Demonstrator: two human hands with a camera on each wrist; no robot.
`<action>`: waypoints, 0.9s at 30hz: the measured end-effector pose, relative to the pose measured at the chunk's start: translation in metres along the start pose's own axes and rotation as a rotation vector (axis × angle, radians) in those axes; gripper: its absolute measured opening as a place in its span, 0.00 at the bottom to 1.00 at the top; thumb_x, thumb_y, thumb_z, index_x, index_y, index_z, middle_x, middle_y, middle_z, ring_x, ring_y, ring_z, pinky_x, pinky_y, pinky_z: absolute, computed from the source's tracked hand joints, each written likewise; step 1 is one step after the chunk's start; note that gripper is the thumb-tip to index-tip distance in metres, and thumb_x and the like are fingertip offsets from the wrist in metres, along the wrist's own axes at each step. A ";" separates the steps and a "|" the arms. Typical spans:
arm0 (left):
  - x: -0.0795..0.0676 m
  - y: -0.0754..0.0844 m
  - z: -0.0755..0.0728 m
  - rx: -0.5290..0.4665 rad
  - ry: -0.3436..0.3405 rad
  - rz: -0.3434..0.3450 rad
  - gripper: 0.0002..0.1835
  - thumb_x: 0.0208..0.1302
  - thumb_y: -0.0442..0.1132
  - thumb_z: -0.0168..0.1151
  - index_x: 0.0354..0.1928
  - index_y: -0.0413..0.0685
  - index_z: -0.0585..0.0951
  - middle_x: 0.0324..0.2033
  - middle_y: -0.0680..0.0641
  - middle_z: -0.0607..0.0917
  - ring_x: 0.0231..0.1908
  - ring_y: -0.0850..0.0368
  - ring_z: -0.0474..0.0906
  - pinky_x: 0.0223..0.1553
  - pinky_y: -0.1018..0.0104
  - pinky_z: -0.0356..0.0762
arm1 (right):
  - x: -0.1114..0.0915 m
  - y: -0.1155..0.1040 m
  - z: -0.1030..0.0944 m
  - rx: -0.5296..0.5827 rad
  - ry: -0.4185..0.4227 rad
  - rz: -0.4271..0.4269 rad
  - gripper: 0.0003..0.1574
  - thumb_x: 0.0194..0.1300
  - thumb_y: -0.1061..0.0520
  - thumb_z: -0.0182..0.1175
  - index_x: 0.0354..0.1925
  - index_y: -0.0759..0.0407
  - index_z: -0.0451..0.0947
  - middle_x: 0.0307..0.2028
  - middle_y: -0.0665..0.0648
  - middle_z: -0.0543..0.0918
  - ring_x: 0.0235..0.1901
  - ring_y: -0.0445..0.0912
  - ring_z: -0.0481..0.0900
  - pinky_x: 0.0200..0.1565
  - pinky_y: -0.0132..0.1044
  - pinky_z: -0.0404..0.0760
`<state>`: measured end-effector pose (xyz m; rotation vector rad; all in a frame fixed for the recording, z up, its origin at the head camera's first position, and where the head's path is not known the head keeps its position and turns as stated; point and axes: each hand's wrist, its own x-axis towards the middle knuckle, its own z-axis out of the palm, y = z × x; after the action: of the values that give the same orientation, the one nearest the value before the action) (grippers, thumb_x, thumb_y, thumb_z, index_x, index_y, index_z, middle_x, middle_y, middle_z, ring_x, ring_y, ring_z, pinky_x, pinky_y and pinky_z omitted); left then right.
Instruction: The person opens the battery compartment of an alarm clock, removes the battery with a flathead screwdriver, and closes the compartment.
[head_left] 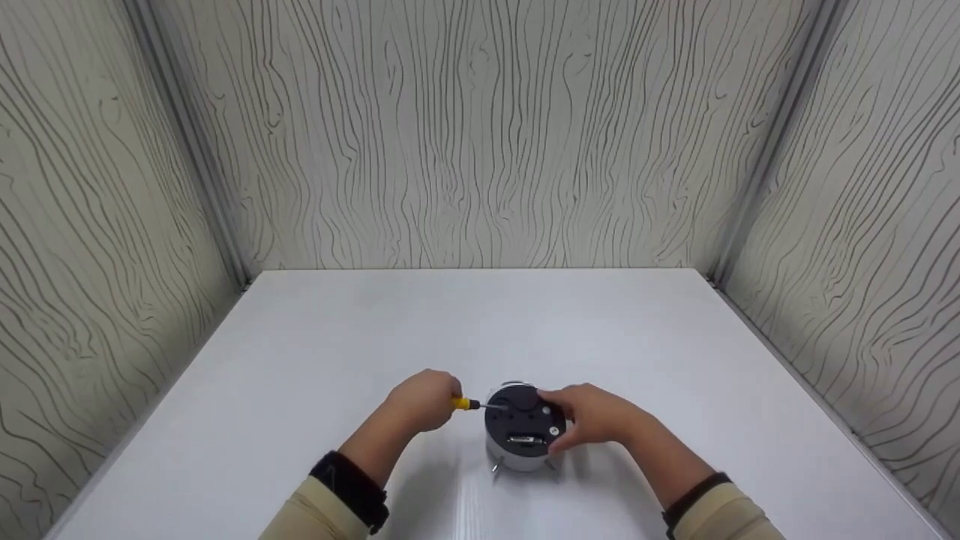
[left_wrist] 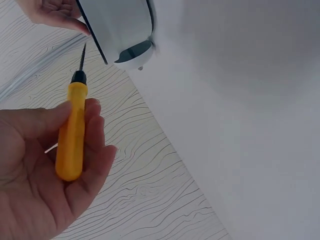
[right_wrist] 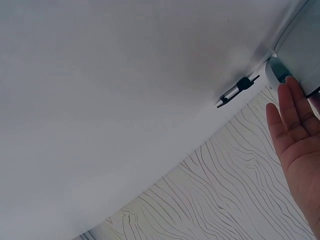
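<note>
A round alarm clock (head_left: 517, 463) with a black back (head_left: 499, 431) facing up sits on the white table. Its back shows a battery (head_left: 525, 439) in a slot and two small light knobs (head_left: 554, 431). My left hand (head_left: 427, 401) grips the yellow handle of a screwdriver (left_wrist: 75, 130), its thin shaft reaching over the upper left of the clock's back. My right hand (head_left: 600, 414) holds the clock's right side, fingers at the upper rim and thumb lower down. In the right wrist view, its fingertips lie by a bell-shaped cup (right_wrist: 276, 72) on the clock.
A small black piece (right_wrist: 245, 84) with a pale middle lies on the table, visible only in the right wrist view. The white table (head_left: 337, 322) is enclosed by panels (head_left: 480, 150) with a wood-grain pattern at the back and both sides.
</note>
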<state>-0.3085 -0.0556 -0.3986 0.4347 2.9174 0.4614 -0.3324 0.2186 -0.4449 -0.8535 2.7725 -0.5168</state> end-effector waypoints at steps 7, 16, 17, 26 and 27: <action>-0.007 0.003 -0.010 0.040 0.012 0.042 0.07 0.56 0.32 0.62 0.37 0.48 0.84 0.28 0.51 0.81 0.28 0.57 0.73 0.39 0.60 0.77 | -0.001 -0.002 -0.001 -0.023 -0.005 0.001 0.58 0.38 0.32 0.69 0.63 0.57 0.65 0.51 0.54 0.78 0.47 0.46 0.75 0.51 0.46 0.73; -0.012 0.010 -0.015 0.068 -0.014 0.075 0.07 0.55 0.32 0.62 0.35 0.49 0.83 0.28 0.51 0.81 0.29 0.57 0.74 0.34 0.62 0.77 | 0.000 -0.002 -0.001 -0.010 -0.015 0.009 0.59 0.38 0.32 0.69 0.63 0.57 0.64 0.55 0.55 0.76 0.53 0.50 0.73 0.55 0.48 0.70; -0.012 0.011 -0.016 0.063 -0.020 0.075 0.07 0.55 0.32 0.62 0.35 0.49 0.83 0.28 0.52 0.81 0.29 0.58 0.74 0.34 0.62 0.77 | 0.000 -0.002 -0.001 -0.012 -0.013 0.003 0.58 0.38 0.32 0.69 0.63 0.57 0.64 0.55 0.56 0.76 0.53 0.50 0.73 0.54 0.48 0.70; -0.017 0.024 -0.023 0.064 -0.028 0.119 0.07 0.54 0.31 0.61 0.31 0.49 0.85 0.27 0.53 0.82 0.30 0.59 0.75 0.33 0.64 0.77 | 0.000 -0.003 -0.002 -0.004 -0.027 0.020 0.59 0.37 0.32 0.69 0.64 0.57 0.64 0.54 0.54 0.76 0.51 0.47 0.74 0.54 0.46 0.71; -0.018 0.026 -0.023 0.065 -0.024 0.121 0.07 0.54 0.31 0.61 0.30 0.48 0.85 0.26 0.53 0.82 0.29 0.60 0.75 0.33 0.65 0.77 | 0.001 -0.003 -0.002 -0.006 -0.028 0.020 0.59 0.37 0.32 0.69 0.64 0.57 0.64 0.54 0.54 0.76 0.51 0.48 0.74 0.54 0.47 0.71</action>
<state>-0.2895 -0.0443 -0.3666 0.6238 2.9008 0.3744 -0.3317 0.2163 -0.4424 -0.8271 2.7552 -0.4900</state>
